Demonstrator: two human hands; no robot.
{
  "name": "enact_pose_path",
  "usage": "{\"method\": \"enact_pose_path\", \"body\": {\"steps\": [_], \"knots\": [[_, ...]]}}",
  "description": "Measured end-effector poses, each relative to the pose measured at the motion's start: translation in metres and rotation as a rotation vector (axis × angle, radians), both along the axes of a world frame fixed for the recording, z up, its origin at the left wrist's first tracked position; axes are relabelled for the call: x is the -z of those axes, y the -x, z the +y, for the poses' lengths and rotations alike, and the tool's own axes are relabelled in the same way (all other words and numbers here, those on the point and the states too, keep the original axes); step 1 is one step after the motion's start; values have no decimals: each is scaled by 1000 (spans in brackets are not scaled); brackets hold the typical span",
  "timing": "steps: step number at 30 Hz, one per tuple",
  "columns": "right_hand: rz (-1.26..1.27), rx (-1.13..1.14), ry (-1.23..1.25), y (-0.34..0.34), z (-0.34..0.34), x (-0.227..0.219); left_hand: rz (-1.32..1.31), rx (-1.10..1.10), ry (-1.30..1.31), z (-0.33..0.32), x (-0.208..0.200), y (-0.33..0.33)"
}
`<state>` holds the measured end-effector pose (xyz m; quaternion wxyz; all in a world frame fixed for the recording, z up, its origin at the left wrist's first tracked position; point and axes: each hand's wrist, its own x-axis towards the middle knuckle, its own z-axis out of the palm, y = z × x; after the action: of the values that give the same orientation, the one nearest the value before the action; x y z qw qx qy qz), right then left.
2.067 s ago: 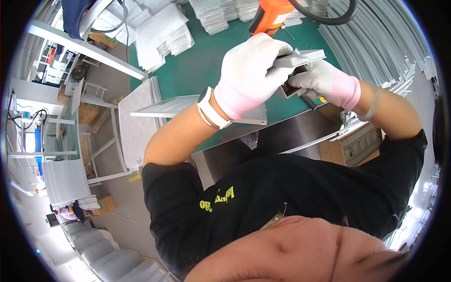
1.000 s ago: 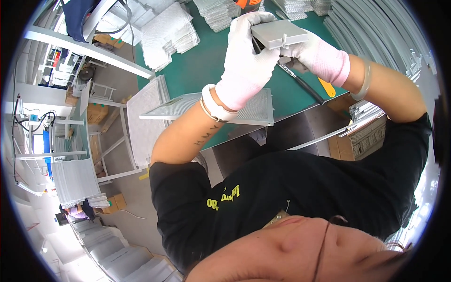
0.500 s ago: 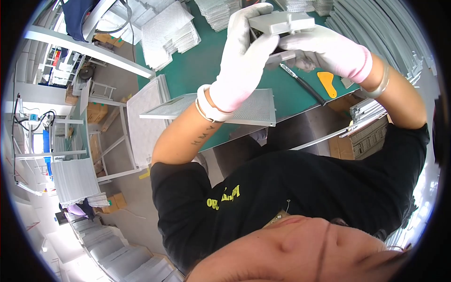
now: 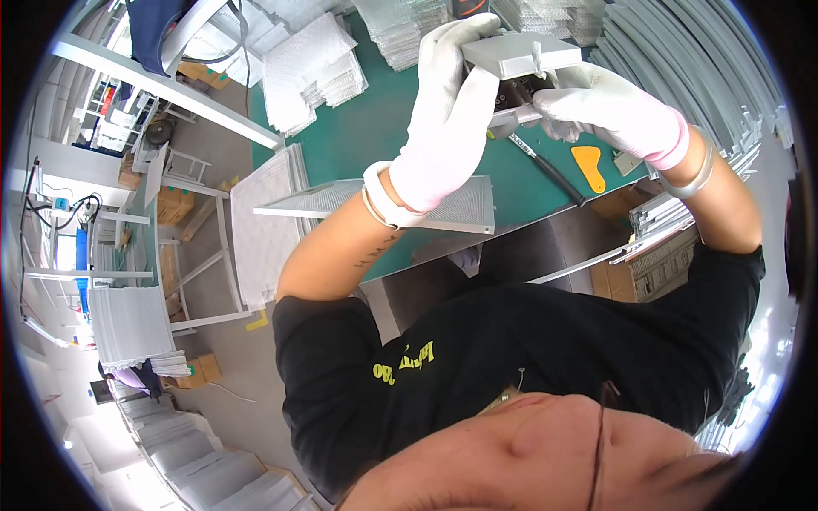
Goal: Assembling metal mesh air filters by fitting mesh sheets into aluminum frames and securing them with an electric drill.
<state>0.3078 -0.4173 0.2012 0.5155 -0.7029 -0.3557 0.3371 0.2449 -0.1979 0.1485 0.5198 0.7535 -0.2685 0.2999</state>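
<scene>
Since half a second ago, the box has shifted slightly rightward over the bench, the right hand has drawn its fingertips back a little to the right, and more of the dark inside shows.

The box is up between the two gloved hands, above the bench, its long axis running roughly left to right. The left hand is bent around its left end, thumb in front and fingers behind, gripping it. The right hand is at the other end, fingers partly curled, thumb just beside the gap; whether it pinches anything is hidden. The gap below the grey top lies directly left of the right fingertips, so that hand is nearer to the contents.

Inside are small dark parts, too blurred to tell apart; a grey lip edges the gap below.

On the bench under the right hand lie a black-handled tool, slanting toward the bench edge, a yellow piece to its right, and a small plate beyond that. A mesh panel lies beneath the left forearm.

Farther off are white sheets, mesh stacks and, partly cut off at the top, an orange-and-black tool.
</scene>
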Motion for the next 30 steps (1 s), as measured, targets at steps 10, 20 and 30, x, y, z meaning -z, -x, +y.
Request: {"method": "enact_pose_path", "body": {"steps": [10, 20, 30], "knots": [[-1286, 500, -747, 9, 19, -9, -290, -74, -91, 0, -4, -7], [-1442, 87, -455, 32, 12, -63, -77, -56, 156, -8, -6, 2], [-855, 470, -903, 13, 10, -22, -78, 137, 55, 2, -10, 6]]}}
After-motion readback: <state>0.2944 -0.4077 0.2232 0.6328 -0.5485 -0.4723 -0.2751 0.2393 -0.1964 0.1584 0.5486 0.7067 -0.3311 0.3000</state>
